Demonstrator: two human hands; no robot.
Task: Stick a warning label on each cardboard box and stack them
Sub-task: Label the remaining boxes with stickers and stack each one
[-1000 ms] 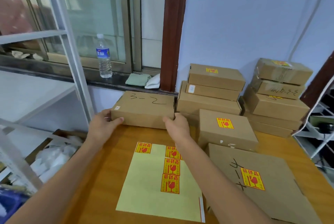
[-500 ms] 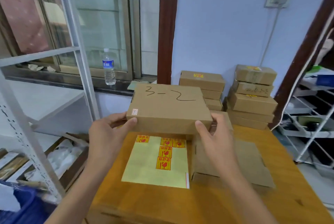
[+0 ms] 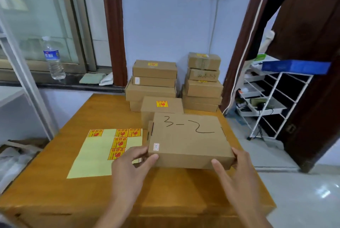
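Both forearms reach forward from the bottom edge. The left hand curls at the near-left corner of a box — thumb on the front face. The right hand grips the near-right corner — fingers round the side.

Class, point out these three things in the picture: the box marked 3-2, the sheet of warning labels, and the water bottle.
Box marked 3-2 (image 3: 187, 136): head view, middle of its top face.
Sheet of warning labels (image 3: 92, 156): head view, bare yellow backing.
Water bottle (image 3: 53, 58): head view, its blue label.
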